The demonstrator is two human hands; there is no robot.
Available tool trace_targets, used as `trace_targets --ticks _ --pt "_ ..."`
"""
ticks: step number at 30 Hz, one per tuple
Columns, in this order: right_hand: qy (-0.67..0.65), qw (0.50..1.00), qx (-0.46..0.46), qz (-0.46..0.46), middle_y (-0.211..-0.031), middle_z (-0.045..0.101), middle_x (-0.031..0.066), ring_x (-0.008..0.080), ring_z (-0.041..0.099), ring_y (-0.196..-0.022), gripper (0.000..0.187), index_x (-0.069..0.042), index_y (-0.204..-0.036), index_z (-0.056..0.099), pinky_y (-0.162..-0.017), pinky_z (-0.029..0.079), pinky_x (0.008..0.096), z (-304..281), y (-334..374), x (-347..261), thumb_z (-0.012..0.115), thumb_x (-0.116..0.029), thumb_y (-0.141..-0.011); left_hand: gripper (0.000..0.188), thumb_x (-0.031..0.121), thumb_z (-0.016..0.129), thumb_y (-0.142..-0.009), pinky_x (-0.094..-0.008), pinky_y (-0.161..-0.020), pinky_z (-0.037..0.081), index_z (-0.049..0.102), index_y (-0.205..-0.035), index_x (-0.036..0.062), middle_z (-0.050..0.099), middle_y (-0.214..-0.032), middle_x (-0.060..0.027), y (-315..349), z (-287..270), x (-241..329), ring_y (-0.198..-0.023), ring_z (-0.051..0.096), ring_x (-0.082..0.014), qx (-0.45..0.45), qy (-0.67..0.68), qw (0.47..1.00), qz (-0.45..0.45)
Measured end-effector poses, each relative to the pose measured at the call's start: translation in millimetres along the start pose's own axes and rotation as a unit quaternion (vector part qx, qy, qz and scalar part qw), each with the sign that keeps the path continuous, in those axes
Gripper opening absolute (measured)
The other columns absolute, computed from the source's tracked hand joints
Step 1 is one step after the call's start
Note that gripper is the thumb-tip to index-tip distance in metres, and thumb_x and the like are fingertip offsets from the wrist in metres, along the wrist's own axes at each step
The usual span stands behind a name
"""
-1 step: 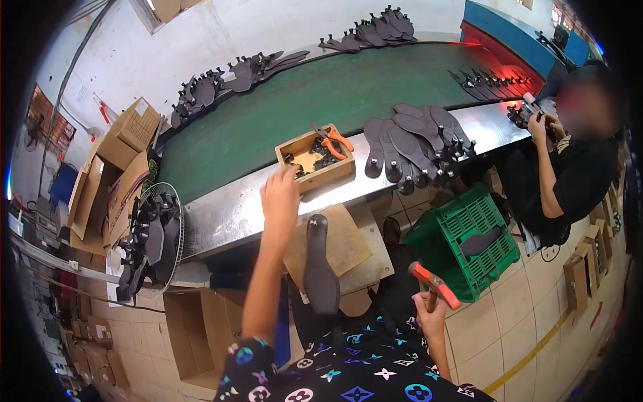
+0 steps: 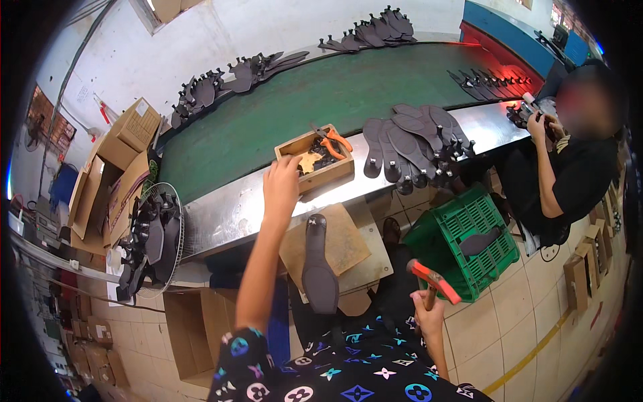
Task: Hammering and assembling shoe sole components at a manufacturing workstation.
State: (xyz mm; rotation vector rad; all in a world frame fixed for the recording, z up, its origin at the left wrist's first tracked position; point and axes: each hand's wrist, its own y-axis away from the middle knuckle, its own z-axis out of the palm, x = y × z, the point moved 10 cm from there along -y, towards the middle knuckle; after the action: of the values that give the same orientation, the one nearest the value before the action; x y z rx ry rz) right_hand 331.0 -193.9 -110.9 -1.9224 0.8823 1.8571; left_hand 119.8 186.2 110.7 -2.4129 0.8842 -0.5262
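Note:
At the near left corner of a small wooden box point(image 2: 326, 175), my left hand point(image 2: 281, 191) has its bent fingers spread over the rim; its fingertips are partly hidden. The box holds small black pieces point(image 2: 324, 163) and pliers with orange handles point(image 2: 337, 143). Low on the right, my right hand point(image 2: 430, 315) is closed round the handle of a hammer point(image 2: 434, 281) with an orange-red head. Between my hands, a dark shoe sole point(image 2: 320, 275) lies lengthwise on a tan board point(image 2: 351, 244), its heel end, with a small shiny patch, pointing away from me.
Several dark soles with heels point(image 2: 408, 144) are piled right of the box on the metal table edge point(image 2: 228, 218). Beyond runs a green conveyor belt point(image 2: 375, 80). A green crate point(image 2: 462, 241) stands at right, beside a seated co-worker point(image 2: 569, 161). A wire basket point(image 2: 175, 231) of soles is at left.
My left hand has shifted slightly left and up along the box's rim. The sole on the board and the hammer in my right hand have barely moved.

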Motion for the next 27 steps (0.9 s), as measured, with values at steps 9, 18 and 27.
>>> trace_targets --ticks 9,18,27 --pt "-0.023 0.99 -0.056 -0.124 -0.053 0.045 -0.0082 0.0015 0.037 -0.04 0.016 -0.001 -0.096 0.069 -0.039 0.025 0.0213 40.6 -47.5 -102.5 0.063 -0.016 -0.096 0.013 0.019 0.07 -0.077 -0.0432 -0.076 0.053 0.074 -0.081 0.0081 0.071 -0.08 -0.014 -39.2 128.3 -86.6 -0.082 0.069 -0.0318 -0.277 -0.142 0.948 0.062" --pt "-0.086 0.971 -0.142 -0.17 -0.051 0.047 -0.0048 0.0029 0.039 -0.038 0.02 0.003 -0.101 0.067 -0.037 0.028 0.0212 82.2 -63.2 -160.4 0.061 -0.016 -0.097 0.012 0.011 0.069 -0.077 -0.035 -0.066 0.056 0.075 -0.084 0.0032 0.072 -0.077 -0.0132 -40.7 99.5 -70.1 -0.072 0.072 -0.0236 -0.322 0.033 0.946 -0.003" --pt "-0.155 0.95 -0.182 -0.202 -0.077 0.071 0.0057 0.0019 0.042 -0.045 0.036 0.002 -0.118 0.066 -0.041 0.031 0.019 104.5 -56.8 -243.9 0.068 -0.025 -0.094 0.02 -0.012 0.071 -0.076 -0.028 -0.078 0.056 0.07 -0.092 0.0004 0.072 -0.091 -0.0129 23.3 -121.2 87.5 -0.091 0.071 -0.0213 0.165 0.304 0.937 0.038"
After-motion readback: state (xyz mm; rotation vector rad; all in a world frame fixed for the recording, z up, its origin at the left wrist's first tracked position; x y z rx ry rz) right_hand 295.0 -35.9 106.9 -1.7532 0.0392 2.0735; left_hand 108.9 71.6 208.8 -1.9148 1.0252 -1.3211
